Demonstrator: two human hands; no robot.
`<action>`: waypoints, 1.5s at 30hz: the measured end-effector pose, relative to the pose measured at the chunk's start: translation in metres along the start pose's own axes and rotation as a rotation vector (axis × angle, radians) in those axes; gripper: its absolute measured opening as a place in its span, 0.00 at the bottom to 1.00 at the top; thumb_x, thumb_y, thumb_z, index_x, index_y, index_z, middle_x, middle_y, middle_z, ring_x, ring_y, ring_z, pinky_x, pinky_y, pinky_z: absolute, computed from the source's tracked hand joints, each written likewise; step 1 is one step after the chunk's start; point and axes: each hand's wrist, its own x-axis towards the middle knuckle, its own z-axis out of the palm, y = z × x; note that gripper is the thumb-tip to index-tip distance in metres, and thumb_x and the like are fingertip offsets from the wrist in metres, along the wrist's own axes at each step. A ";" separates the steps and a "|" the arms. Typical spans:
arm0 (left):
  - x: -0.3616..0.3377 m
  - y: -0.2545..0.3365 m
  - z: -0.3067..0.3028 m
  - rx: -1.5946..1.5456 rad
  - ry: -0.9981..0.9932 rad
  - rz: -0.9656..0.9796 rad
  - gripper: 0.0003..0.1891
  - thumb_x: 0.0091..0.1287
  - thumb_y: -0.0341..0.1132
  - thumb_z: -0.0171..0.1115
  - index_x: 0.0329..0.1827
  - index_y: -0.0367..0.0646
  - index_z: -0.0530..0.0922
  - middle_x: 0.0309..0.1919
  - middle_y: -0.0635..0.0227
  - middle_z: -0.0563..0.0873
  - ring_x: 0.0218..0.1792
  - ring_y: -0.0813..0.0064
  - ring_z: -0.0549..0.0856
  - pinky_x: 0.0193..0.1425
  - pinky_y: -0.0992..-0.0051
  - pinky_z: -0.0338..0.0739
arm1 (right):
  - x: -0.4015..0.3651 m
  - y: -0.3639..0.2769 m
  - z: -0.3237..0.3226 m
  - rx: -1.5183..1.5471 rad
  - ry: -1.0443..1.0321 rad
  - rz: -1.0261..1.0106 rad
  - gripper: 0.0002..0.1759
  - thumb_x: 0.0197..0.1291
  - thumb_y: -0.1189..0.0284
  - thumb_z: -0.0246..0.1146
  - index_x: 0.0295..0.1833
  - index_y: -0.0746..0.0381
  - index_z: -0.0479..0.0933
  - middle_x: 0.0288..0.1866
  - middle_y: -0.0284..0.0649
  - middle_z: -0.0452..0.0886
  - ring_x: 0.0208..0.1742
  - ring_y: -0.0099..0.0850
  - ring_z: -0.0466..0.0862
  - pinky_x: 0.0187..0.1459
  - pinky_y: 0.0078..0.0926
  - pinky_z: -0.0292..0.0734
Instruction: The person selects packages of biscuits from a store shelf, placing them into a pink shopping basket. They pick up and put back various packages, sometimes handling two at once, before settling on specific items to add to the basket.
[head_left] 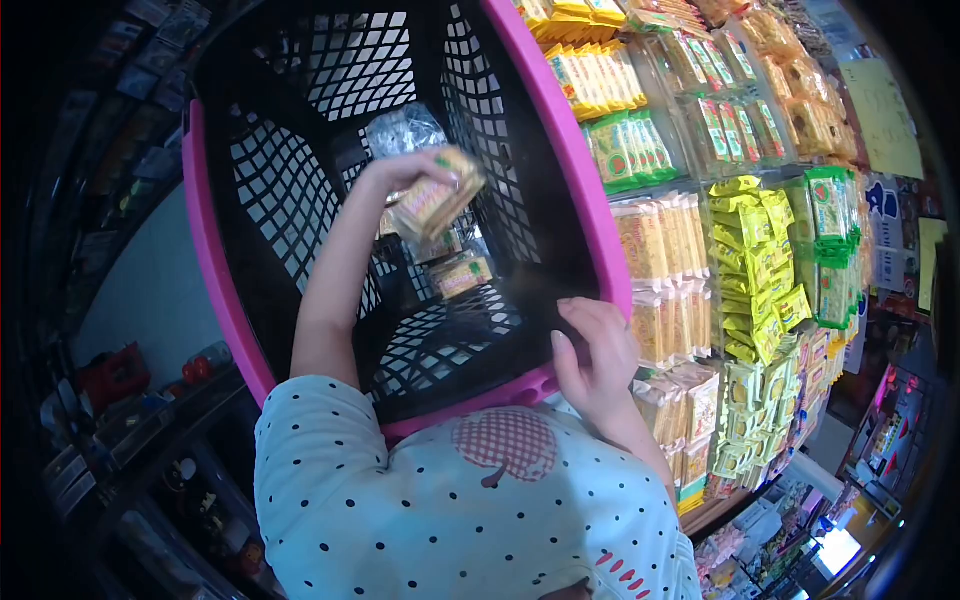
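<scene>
My left hand (415, 178) reaches down inside a black mesh basket (545, 180) with a pink rim (577, 140), its fingers closed on some wrapped snack packs (437, 205), slightly blurred. Below them, more wrapped packs (462, 275) lie at the basket's bottom, and a clear plastic package (403, 130) lies just beyond the hand. My right hand (600, 350) rests by the near right corner of the pink rim, thumb and fingers apart, with nothing held.
On the right, shelves hold rows of packaged snacks, among them yellow packets (750, 265), green-edged packs (628, 150) and tan packs (660, 240). Dark shelving with assorted goods stands at the left, with red items (197, 370) near the basket.
</scene>
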 end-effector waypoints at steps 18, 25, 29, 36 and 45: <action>-0.082 0.114 0.263 0.324 -0.019 0.999 0.33 0.58 0.36 0.64 0.61 0.36 0.56 0.49 0.60 0.74 0.56 0.74 0.71 0.58 0.72 0.68 | -0.005 -0.024 -0.019 0.798 0.191 0.725 0.48 0.45 0.56 0.70 0.66 0.65 0.52 0.57 0.46 0.67 0.55 0.37 0.74 0.56 0.35 0.71; -0.042 0.116 0.126 0.224 0.583 1.221 0.12 0.64 0.34 0.54 0.47 0.36 0.70 0.33 0.65 0.80 0.35 0.77 0.79 0.42 0.80 0.72 | -0.002 -0.024 -0.029 1.112 0.504 0.563 0.48 0.39 0.56 0.71 0.63 0.65 0.56 0.52 0.46 0.70 0.47 0.41 0.77 0.48 0.37 0.77; -0.003 0.054 0.089 0.678 1.051 1.217 0.04 0.60 0.29 0.57 0.33 0.40 0.71 0.21 0.69 0.77 0.23 0.79 0.78 0.27 0.80 0.72 | -0.022 -0.008 -0.044 0.961 0.656 0.400 0.45 0.49 0.54 0.63 0.68 0.61 0.52 0.60 0.49 0.64 0.55 0.45 0.72 0.48 0.41 0.75; 0.049 -0.111 0.054 1.049 0.720 0.192 0.13 0.60 0.41 0.55 0.38 0.39 0.71 0.28 0.53 0.81 0.32 0.53 0.81 0.37 0.60 0.75 | -0.048 0.007 -0.061 0.921 0.784 0.443 0.42 0.52 0.55 0.60 0.69 0.61 0.54 0.63 0.46 0.63 0.59 0.46 0.69 0.57 0.47 0.67; 0.042 -0.188 0.062 1.351 0.169 -0.378 0.37 0.46 0.58 0.68 0.45 0.29 0.77 0.47 0.46 0.80 0.49 0.54 0.79 0.55 0.66 0.73 | -0.074 0.014 -0.058 0.758 0.982 0.655 0.40 0.51 0.57 0.59 0.68 0.62 0.56 0.59 0.47 0.68 0.58 0.46 0.71 0.56 0.51 0.69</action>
